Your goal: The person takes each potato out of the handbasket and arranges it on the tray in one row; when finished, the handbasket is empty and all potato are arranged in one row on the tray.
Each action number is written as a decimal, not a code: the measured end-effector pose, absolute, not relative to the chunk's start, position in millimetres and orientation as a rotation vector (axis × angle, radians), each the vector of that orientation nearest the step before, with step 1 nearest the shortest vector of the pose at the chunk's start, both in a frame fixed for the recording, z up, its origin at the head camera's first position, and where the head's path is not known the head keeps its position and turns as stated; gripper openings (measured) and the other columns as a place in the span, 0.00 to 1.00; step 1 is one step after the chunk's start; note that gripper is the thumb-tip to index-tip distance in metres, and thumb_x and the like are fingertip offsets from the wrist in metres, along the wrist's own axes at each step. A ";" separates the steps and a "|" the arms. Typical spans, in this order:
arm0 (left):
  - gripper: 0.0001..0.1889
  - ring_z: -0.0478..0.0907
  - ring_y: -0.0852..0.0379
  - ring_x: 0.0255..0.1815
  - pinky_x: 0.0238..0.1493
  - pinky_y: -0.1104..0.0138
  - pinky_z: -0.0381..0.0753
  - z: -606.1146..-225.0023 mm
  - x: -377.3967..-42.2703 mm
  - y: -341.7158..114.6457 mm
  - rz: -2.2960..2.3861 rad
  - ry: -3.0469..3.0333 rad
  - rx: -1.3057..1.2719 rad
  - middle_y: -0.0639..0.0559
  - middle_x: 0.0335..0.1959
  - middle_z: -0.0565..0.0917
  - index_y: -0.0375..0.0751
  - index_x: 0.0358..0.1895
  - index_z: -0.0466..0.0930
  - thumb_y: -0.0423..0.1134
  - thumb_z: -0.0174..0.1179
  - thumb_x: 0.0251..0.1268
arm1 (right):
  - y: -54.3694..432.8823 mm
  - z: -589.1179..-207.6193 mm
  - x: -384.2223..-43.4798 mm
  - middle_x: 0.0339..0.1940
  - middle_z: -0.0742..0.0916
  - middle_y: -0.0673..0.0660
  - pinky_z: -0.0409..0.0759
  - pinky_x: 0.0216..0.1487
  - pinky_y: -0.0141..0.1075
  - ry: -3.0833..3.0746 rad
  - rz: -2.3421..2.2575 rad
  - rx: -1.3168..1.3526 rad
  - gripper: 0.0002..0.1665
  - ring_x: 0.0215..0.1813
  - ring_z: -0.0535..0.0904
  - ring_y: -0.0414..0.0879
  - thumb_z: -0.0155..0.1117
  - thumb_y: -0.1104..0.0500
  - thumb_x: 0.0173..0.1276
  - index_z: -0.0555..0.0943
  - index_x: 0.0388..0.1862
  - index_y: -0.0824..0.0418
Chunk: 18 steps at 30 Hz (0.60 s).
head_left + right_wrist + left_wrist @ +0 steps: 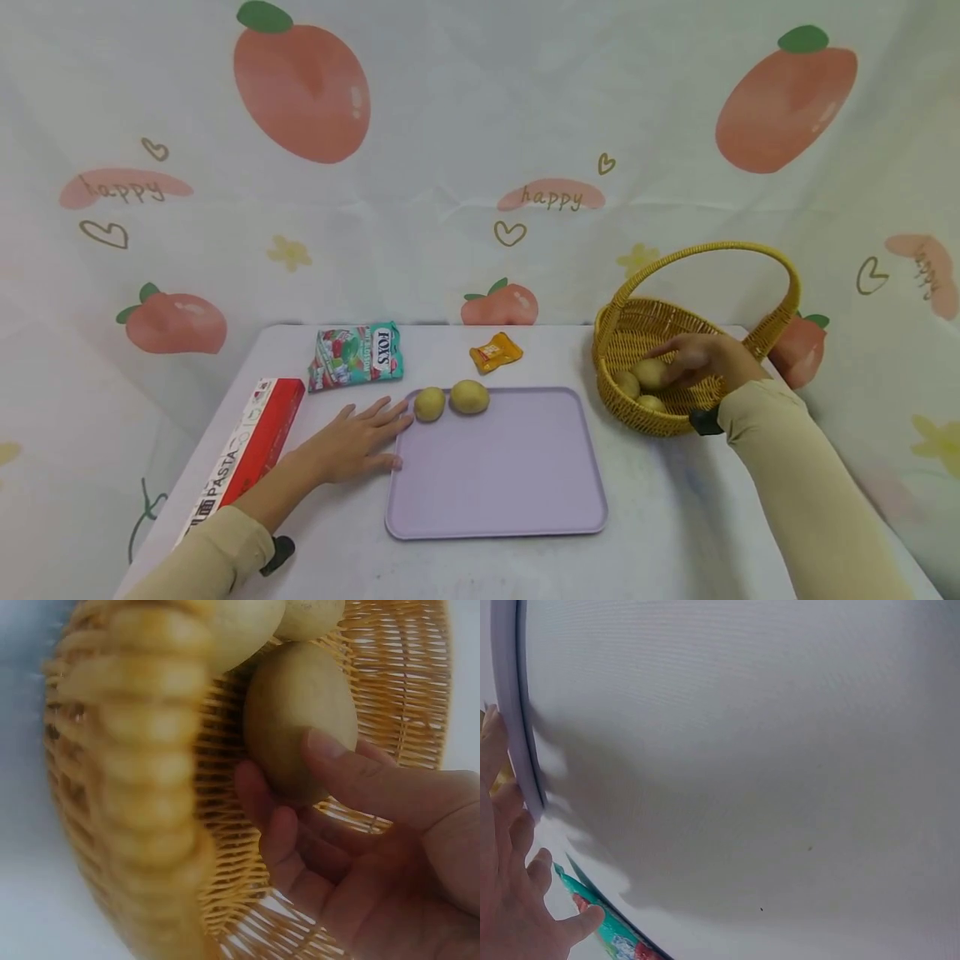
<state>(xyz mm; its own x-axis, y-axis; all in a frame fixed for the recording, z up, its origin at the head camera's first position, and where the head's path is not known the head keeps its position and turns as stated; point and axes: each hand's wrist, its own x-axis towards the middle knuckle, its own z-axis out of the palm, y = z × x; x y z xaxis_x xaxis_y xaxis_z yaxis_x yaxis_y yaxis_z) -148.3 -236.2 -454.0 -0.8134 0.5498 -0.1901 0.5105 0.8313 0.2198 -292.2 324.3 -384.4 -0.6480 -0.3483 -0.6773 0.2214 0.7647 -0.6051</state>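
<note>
Inside the yellow wicker basket (660, 427), my right hand (693, 358) grips a potato (300, 712), the thumb on its upper side and curled fingers beneath it. Two other potatoes lie by it in the basket, one of them a potato (651, 403) near the front wall. My left hand (360, 446) lies flat with spread fingers, its fingertips touching the left rim of the lilac tray (495, 475). In the tray's far left corner sit two potatoes, the left one (429, 404) beside the right one (469, 397).
A red and white pasta box (251, 442) lies along the table's left side. Behind the left hand is a green candy bag (356, 357), and a small orange packet (496, 352) lies behind the tray. The basket's tall handle (720, 247) arches over its opening.
</note>
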 end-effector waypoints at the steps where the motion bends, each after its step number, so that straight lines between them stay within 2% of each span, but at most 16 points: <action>1: 0.39 0.50 0.39 0.79 0.69 0.31 0.51 -454.1 -148.4 -236.2 0.235 2.767 0.814 0.47 0.79 0.58 0.50 0.77 0.61 0.63 0.57 0.68 | 323.9 -383.3 -292.1 0.60 0.72 0.71 0.81 0.55 0.43 2.115 -0.844 -0.108 0.42 0.53 0.76 0.50 0.64 0.70 0.68 0.55 0.76 0.73; 5: 0.39 0.50 0.39 0.79 0.69 0.31 0.52 -455.2 -148.0 -236.7 0.233 2.770 0.811 0.48 0.79 0.58 0.51 0.77 0.60 0.63 0.56 0.68 | 324.8 -375.8 -291.7 0.57 0.74 0.70 0.82 0.51 0.42 2.139 -0.763 -0.220 0.41 0.50 0.76 0.49 0.64 0.70 0.67 0.58 0.74 0.76; 11: 0.39 0.50 0.39 0.79 0.69 0.31 0.52 -455.5 -147.3 -236.8 0.233 2.776 0.811 0.47 0.79 0.58 0.50 0.77 0.61 0.63 0.56 0.68 | 325.9 -352.5 -286.6 0.43 0.80 0.60 0.81 0.37 0.35 2.181 -0.644 -0.451 0.37 0.38 0.77 0.45 0.65 0.70 0.65 0.64 0.71 0.76; 15: 0.39 0.50 0.39 0.79 0.69 0.31 0.52 -454.9 -146.9 -236.8 0.230 2.778 0.809 0.47 0.79 0.59 0.50 0.77 0.61 0.64 0.56 0.68 | 321.8 -338.2 -280.9 0.45 0.81 0.60 0.80 0.39 0.35 2.224 -0.629 -0.565 0.36 0.42 0.76 0.46 0.65 0.71 0.63 0.67 0.70 0.74; 18: 0.39 0.50 0.39 0.79 0.69 0.31 0.52 -454.7 -146.6 -237.0 0.233 2.779 0.809 0.47 0.79 0.59 0.50 0.77 0.61 0.64 0.56 0.67 | 315.5 -326.7 -274.5 0.53 0.80 0.61 0.81 0.45 0.36 2.251 -0.611 -0.654 0.36 0.50 0.75 0.50 0.67 0.71 0.63 0.69 0.69 0.73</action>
<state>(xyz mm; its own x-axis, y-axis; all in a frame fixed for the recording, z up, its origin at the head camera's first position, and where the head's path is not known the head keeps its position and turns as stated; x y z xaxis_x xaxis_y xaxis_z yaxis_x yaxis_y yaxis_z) -146.6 -237.0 -454.7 -0.8188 0.5448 -0.1811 0.5071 0.8342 0.2167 -274.5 315.5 -326.7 -0.6246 -0.6056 -0.4930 -0.2730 0.7609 -0.5887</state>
